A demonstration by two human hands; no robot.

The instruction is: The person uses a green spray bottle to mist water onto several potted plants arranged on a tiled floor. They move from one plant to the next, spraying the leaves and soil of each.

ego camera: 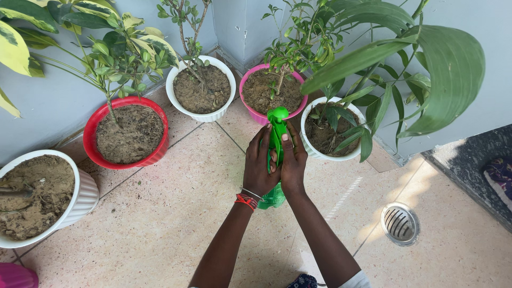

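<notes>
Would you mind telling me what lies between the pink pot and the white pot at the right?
In the head view, the green spray bottle's nozzle sits between the pink pot and white pot, held by both hands.

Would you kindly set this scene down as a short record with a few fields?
Setting: tiled floor in a corner of grey walls
Left hand: wrapped round the green spray bottle, bracelets at the wrist
Right hand: on the other side of the same bottle
Bottle: upright, nozzle toward the pink pot
Pots: red pot, two white pots with plants, one large white pot of bare soil
Other: round floor drain
</notes>
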